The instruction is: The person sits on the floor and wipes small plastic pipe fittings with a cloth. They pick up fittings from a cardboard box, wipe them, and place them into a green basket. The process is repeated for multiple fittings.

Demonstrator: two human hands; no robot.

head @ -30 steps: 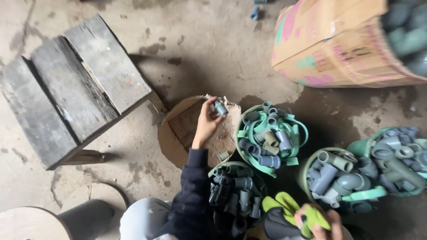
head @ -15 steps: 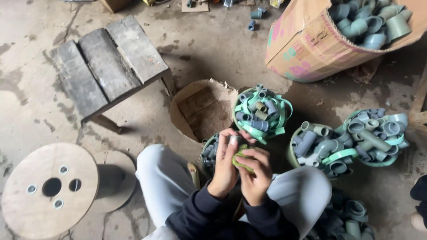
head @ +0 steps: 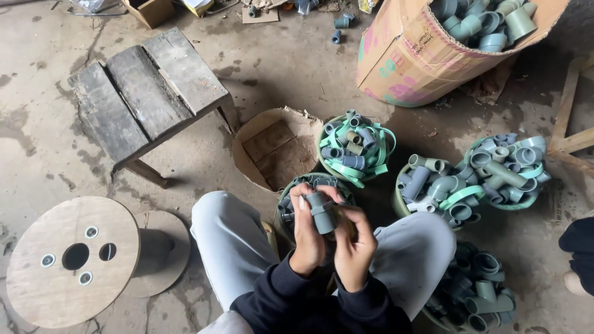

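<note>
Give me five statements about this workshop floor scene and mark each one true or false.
1. Both hands, the left hand and the right hand, hold one grey pipe fitting. True.
2. The round cardboard tub is full of fittings. False: it holds none.
3. The wooden stool has fittings piled on it. False: its top is bare.
4. The big cardboard box lies tipped, with fittings inside. True.
5. A wooden cable spool lies on the person's left. True.

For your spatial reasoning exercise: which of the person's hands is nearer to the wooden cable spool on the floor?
Left. The left hand is on the side of the grey pipe fitting facing the wooden cable spool; the right hand is on the far side.
</note>
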